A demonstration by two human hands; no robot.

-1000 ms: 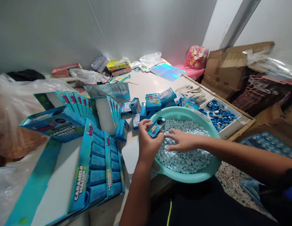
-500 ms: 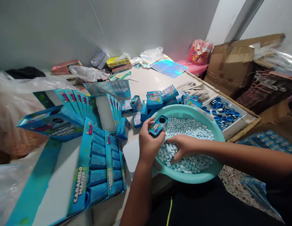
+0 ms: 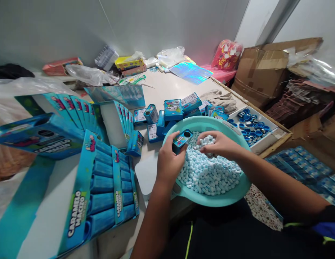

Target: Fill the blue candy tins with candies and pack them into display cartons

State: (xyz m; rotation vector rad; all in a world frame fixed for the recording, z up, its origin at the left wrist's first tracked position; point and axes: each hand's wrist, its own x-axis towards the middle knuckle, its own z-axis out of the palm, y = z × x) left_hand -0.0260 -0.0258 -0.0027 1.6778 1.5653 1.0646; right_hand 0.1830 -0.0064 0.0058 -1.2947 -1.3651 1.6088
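Observation:
A turquoise basin point(image 3: 224, 199) filled with small pale-blue candies point(image 3: 208, 176) rests at the table's near edge. My left hand point(image 3: 169, 162) is closed on a small blue tin point(image 3: 182, 138) with a round hole in its top, held over the basin's left rim. My right hand point(image 3: 220, 144) is cupped above the candies, holding a handful of them just right of the tin.
More small blue tins point(image 3: 173, 109) lie behind the basin. A white tray of blue caps point(image 3: 251, 126) sits to the right. Blue display cartons point(image 3: 102, 187) fill the left side. Cardboard boxes point(image 3: 260, 73) stand at the right, bags and clutter along the wall.
My right hand dug into the candies, then lifted with a handful and moved up toward the tin. The left hand kept the tin over the basin.

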